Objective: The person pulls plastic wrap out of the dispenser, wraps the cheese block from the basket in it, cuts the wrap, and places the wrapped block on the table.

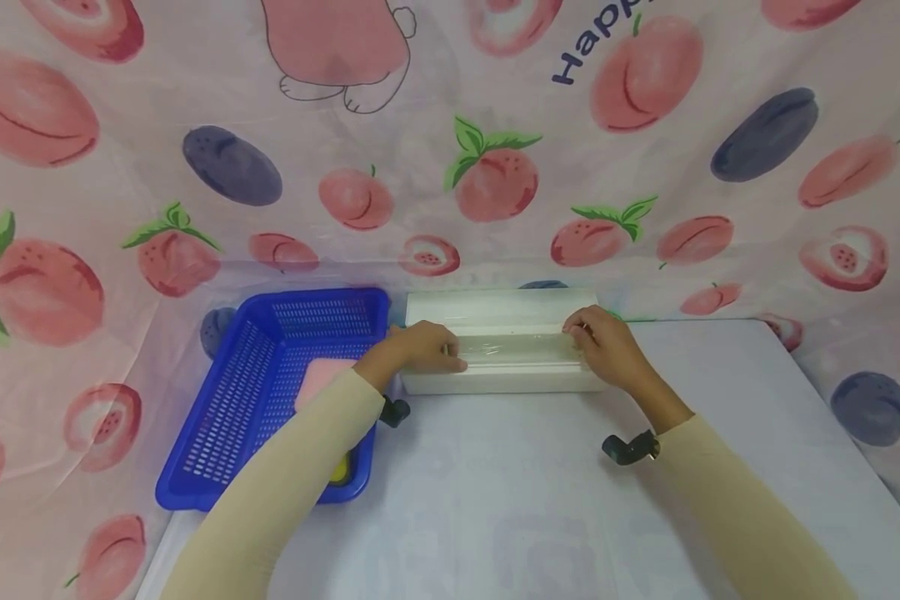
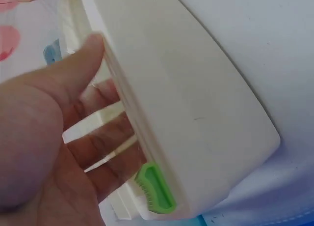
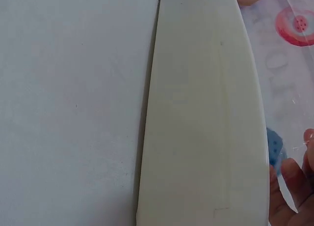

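Note:
A long white cling film dispenser lies along the back of the table, its lid raised against the wall. Clear cling film stretches across its top between the two hands. My left hand holds the film at the left end; in the left wrist view its thumb lies by the dispenser's edge and the fingers show through the film. Close to these fingers is a green slide cutter. At the right end, my right hand pinches the film with thumb and fingers. The right wrist view shows only some of its fingertips.
Left of the dispenser stands a blue plastic basket with a pink item and something yellow inside, partly hidden by the left arm. A fruit-patterned cloth hangs behind the white table.

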Motion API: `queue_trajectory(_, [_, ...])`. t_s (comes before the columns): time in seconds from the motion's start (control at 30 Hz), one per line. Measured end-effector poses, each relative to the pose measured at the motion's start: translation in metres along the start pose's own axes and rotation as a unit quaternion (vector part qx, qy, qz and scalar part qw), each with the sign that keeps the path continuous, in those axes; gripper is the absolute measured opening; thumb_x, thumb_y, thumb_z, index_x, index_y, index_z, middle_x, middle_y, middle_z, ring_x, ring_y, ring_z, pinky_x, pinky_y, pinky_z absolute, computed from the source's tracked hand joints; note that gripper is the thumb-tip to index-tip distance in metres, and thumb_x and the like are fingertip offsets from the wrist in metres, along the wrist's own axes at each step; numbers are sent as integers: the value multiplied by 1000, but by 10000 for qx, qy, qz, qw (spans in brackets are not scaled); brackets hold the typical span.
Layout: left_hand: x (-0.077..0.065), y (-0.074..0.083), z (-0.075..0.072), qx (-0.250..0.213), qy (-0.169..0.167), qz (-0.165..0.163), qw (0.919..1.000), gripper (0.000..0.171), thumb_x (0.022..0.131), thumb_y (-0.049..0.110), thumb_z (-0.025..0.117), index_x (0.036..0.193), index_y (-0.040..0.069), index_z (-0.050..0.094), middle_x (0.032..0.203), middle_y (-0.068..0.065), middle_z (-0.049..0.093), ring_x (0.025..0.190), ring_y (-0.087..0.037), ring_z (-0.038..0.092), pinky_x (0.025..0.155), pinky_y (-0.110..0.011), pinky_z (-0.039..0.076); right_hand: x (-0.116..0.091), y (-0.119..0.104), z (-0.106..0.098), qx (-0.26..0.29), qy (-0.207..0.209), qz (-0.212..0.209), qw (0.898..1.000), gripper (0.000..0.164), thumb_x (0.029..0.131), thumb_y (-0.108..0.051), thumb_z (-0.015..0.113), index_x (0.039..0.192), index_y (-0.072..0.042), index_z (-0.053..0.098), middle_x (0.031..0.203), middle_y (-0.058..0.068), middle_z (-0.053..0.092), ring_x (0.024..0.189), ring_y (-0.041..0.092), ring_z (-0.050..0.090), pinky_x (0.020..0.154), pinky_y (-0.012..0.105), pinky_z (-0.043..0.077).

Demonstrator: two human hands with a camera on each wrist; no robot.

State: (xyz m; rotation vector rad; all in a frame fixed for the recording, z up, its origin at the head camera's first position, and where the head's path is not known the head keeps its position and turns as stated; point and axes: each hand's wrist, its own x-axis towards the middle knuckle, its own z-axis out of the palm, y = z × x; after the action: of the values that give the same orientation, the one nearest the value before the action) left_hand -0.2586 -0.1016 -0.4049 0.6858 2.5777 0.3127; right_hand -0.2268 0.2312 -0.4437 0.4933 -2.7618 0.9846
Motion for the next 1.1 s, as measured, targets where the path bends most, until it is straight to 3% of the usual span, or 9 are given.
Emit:
queue_trajectory(0.1, [0,0,-3,-13,143,45,9999,19,99,36,65,86,23,68,92,6,67,97,-16,60,104,-74,32,0,0,-2,96,19,-14,10000,12,105,-9,54,106,-4,64,100,13,64,85,25,63,80,42,53])
queue_trajectory(0.2, [-2,-2,-7,14,415,230,9989,13,97,21,69,84,17,68,87,2,66,90,-17,59,100,-57,46,-1,0,-4,196,-101,106,9997,13,106,-13,53,108,-6,63,107,14,70,88,27,68,82,46,56])
queue_trajectory(0.27, [-3,-4,-9,30,637,402,9972,11,95,16,72,84,14,69,87,1,68,88,-17,60,90,-43,52,-1,1,-5,225,-213,210,9993,13,107,-17,52,108,-8,61,107,13,73,91,27,69,84,46,56])
queue_trajectory(0.4, [-5,-7,-11,-10,995,674,9928,11,93,13,74,82,11,72,81,0,69,80,-16,60,77,-31,52,0,1,-7,358,-473,269,9979,11,107,-17,52,111,-8,57,100,12,73,96,28,68,90,47,53])
queue_trajectory(0.57, [-7,-12,-10,-191,1256,757,9890,10,92,13,75,82,12,76,77,3,69,75,-13,58,75,-30,53,2,2,-11,451,-967,181,9941,23,103,-11,60,125,-6,59,110,13,69,109,32,67,99,52,54])
queue_trajectory(0.73, [-13,-15,-13,-392,1458,896,9845,8,92,12,75,86,9,79,81,1,74,75,-12,62,76,-31,56,4,1,-13,363,-1643,32,9857,36,98,-22,70,131,-8,67,124,12,71,115,30,67,100,51,55])
queue_trajectory(0.83, [-14,-16,-15,-505,1507,839,9837,8,93,11,74,88,9,80,83,0,75,74,-13,62,74,-30,56,5,-1,-9,244,-1859,-34,9823,38,95,-29,74,129,-11,71,123,9,74,114,28,68,97,49,56])
queue_trajectory(0.97, [-15,-16,-17,-620,1640,763,9815,9,94,13,73,91,10,81,83,1,76,74,-12,62,72,-28,54,4,0,-5,55,-1776,-282,9837,24,90,-26,78,112,-17,79,109,1,78,105,23,69,90,45,58])
queue_trajectory(1.1, [-19,-15,-21,-833,1828,847,9759,9,93,14,74,92,9,82,81,-1,77,75,-12,65,72,-29,55,-1,6,-10,-36,-1258,-241,9918,9,89,-19,80,98,-19,81,97,-3,78,94,18,69,82,37,57])
